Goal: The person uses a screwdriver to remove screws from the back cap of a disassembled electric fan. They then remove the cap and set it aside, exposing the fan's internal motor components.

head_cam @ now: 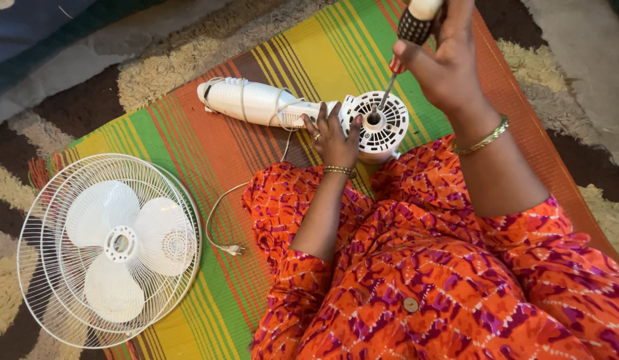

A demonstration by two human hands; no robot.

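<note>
In the head view I see my right hand (446, 63), at the upper right of the frame, closed round a screwdriver (408, 40) whose tip sits in the white fan motor housing (383, 123) at upper centre. My left hand (333, 137) rests half-open, fingers spread against that housing's edge. The fan grille with blades (109, 250) lies at lower left on the striped mat (216, 153).

**Hands and arms, head view**

Left hand (333, 137): palm down, fingers spread and pressing flat, wrist straight, forearm running back toward the body. Ring on one finger; bangles at the wrist. Nothing enclosed in the fingers.

Right hand (443, 57): raised higher and farther out than the left, fingers wrapped in a closed fist-like grip around a handle, knuckles facing the camera. Wrist slightly bent, one bangle on it. Forearm angles back and down. Both sleeves end above the elbow.
</note>
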